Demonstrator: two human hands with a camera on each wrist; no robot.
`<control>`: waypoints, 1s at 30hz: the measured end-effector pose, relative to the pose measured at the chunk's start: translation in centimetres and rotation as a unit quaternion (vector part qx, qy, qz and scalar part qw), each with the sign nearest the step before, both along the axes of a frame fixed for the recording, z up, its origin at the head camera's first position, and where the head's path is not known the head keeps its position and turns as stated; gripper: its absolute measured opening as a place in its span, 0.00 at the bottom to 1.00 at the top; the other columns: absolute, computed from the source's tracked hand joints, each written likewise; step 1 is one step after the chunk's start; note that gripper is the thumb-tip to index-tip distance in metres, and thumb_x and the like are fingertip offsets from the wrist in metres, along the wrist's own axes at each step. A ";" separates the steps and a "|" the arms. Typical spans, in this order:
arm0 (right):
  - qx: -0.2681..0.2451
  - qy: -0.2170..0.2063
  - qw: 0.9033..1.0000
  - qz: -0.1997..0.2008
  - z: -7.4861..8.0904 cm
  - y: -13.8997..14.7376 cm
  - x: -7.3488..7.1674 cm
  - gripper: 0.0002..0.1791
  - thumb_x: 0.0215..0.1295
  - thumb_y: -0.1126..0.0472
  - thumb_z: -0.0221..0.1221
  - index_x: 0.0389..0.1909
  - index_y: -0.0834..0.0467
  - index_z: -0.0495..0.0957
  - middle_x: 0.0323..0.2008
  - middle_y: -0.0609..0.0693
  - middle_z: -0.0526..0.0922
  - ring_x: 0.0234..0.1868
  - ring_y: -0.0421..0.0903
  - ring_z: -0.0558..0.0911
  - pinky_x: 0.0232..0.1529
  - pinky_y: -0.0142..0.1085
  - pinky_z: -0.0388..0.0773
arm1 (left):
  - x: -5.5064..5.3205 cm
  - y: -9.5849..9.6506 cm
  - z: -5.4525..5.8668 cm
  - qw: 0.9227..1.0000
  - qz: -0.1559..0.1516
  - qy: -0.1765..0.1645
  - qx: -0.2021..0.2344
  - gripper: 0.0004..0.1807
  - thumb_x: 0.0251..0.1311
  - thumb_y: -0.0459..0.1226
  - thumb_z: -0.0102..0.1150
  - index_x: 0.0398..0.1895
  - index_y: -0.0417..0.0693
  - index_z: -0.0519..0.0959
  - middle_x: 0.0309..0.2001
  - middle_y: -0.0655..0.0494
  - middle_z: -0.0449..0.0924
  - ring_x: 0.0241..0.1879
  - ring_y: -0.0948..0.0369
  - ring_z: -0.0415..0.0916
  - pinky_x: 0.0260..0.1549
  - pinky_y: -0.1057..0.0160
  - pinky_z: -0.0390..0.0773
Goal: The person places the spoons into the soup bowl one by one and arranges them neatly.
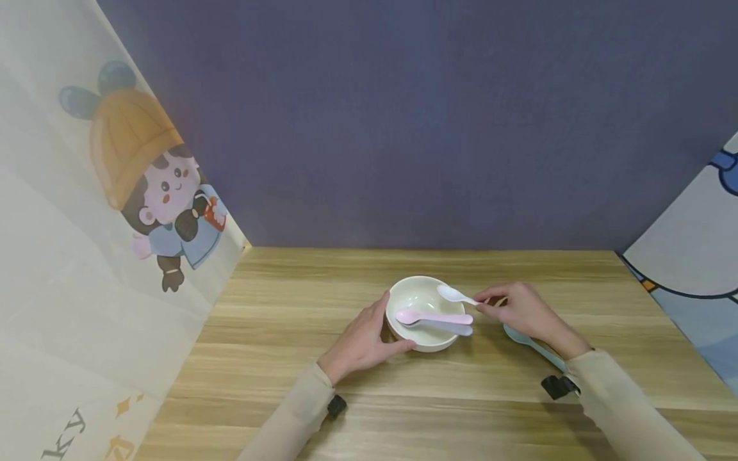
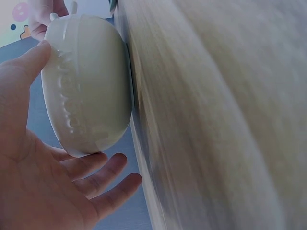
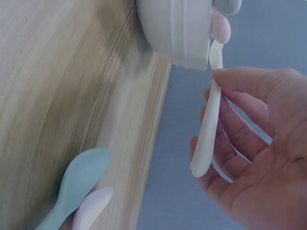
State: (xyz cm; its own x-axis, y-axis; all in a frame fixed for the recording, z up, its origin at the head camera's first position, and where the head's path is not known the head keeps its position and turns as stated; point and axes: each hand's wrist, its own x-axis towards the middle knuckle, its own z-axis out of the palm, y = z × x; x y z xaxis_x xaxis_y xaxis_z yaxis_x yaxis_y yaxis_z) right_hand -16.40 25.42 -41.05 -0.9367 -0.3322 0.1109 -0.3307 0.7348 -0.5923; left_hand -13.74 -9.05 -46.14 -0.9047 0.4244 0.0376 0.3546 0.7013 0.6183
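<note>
A cream bowl [image 1: 423,346] stands on the wooden table, and my left hand [image 1: 362,339] holds its left side between thumb and fingers. The left wrist view shows the bowl's outer wall [image 2: 96,81] with raised lettering. A pink spoon [image 1: 435,317] and a pale lilac spoon [image 1: 452,328] lie in the bowl, handles over its right rim. My right hand [image 1: 521,310] pinches a white spoon [image 3: 207,129] between thumb and fingers. That spoon's head reaches over the bowl's right side, above the other two.
A teal spoon [image 1: 536,347] lies on the table [image 1: 277,358] beneath my right wrist. Beside it, a pale pinkish spoon [image 3: 92,208] shows in the right wrist view. A dark blue panel [image 1: 403,128] rises behind the table; a cartoon-printed wall [image 1: 63,256] borders the left.
</note>
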 end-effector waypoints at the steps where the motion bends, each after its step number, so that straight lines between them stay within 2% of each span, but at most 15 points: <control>1: -0.001 -0.002 1.000 0.002 0.0 -0.1 0.0 0.09 0.70 0.58 0.70 0.46 0.55 0.93 0.38 0.48 0.92 0.38 0.41 0.86 0.37 0.32 0.83 | 0.0 0.0 0.0 1.000 0.001 -0.001 -0.001 0.65 0.61 0.73 0.62 0.89 0.51 0.43 0.85 0.49 0.58 0.81 0.50 0.61 0.79 0.46 0.66; 8: 0.000 -0.016 1.000 0.011 0.3 -0.7 -0.4 0.09 0.70 0.57 0.71 0.46 0.55 0.93 0.37 0.47 0.92 0.37 0.41 0.85 0.37 0.32 0.83 | 0.0 0.0 0.0 1.000 0.005 -0.004 -0.005 0.66 0.61 0.74 0.62 0.89 0.47 0.43 0.85 0.47 0.58 0.81 0.48 0.62 0.79 0.45 0.66; 19: 0.012 -0.017 1.000 0.016 0.5 -1.4 -0.8 0.08 0.70 0.57 0.70 0.46 0.52 0.93 0.38 0.45 0.92 0.38 0.42 0.86 0.38 0.33 0.84 | -0.1 -0.1 0.0 1.000 0.007 -0.002 -0.012 0.66 0.61 0.73 0.62 0.88 0.46 0.44 0.85 0.47 0.57 0.81 0.48 0.61 0.79 0.45 0.67; 30: 0.008 -0.020 0.999 0.040 0.6 -2.7 -1.2 0.08 0.68 0.60 0.71 0.45 0.55 0.93 0.36 0.46 0.92 0.36 0.40 0.86 0.36 0.31 0.83 | -0.2 0.0 -0.1 1.000 0.004 -0.003 -0.007 0.66 0.61 0.73 0.62 0.88 0.46 0.44 0.84 0.48 0.59 0.80 0.49 0.63 0.78 0.46 0.68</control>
